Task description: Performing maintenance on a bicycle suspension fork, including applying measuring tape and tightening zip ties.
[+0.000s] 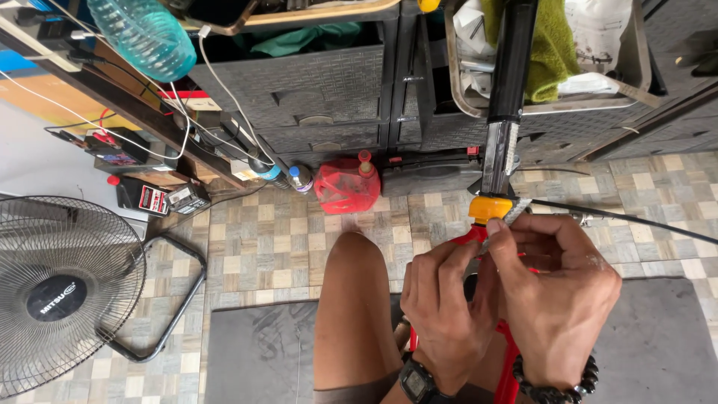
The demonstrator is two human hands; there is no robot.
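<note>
A patchwork-tiled floor point(299, 239) and a grey mat point(254, 352) set the scene as a seated person, bare knee point(357, 299) raised, works over a red-framed tool point(507, 378) held between the legs. The left hand point(445, 318), a black watch point(417, 383) at its wrist, and the right hand point(557, 295), wearing a dark bead bracelet point(557, 389), close together, fingertips pinching a small part just below the orange cap point(490, 207). The tool's long axis runs straight away from both hands, its black shaft point(512, 67) rising toward grey drawers point(321, 105) beyond. A thin rod point(628, 223) extends rightward past the right hand; a red bag point(344, 187) lies further off, left of the hands, and a fan point(60, 292) at far left.
</note>
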